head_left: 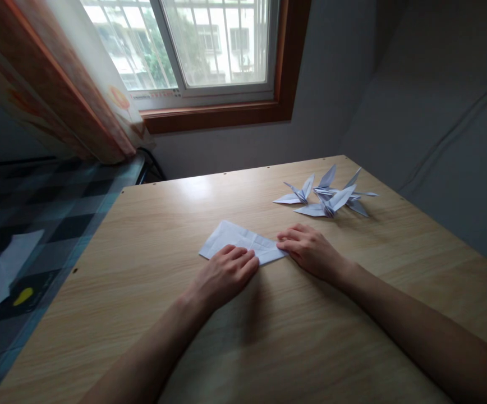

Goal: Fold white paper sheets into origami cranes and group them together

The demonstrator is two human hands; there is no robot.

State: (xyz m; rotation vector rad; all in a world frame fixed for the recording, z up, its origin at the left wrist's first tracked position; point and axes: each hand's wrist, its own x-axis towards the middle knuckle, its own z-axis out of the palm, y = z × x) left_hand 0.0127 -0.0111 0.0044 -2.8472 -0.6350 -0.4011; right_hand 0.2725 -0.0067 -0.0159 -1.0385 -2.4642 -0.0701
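Note:
A white sheet of paper, folded into a kite-like shape, lies on the wooden table in front of me. Its narrow point faces right. My left hand rests on the near edge of the paper, fingers curled together over it; the thumb tip is hard to make out. At the narrow right end, my right hand has its fingers closed on the tip, partly covering it. Beyond my right hand stand several folded paper cranes, grouped closely with wings raised.
The light wooden table ends at a wall and a window at the back. To the left, a lower surface with a checked cloth holds loose white paper sheets. An orange curtain hangs at the upper left.

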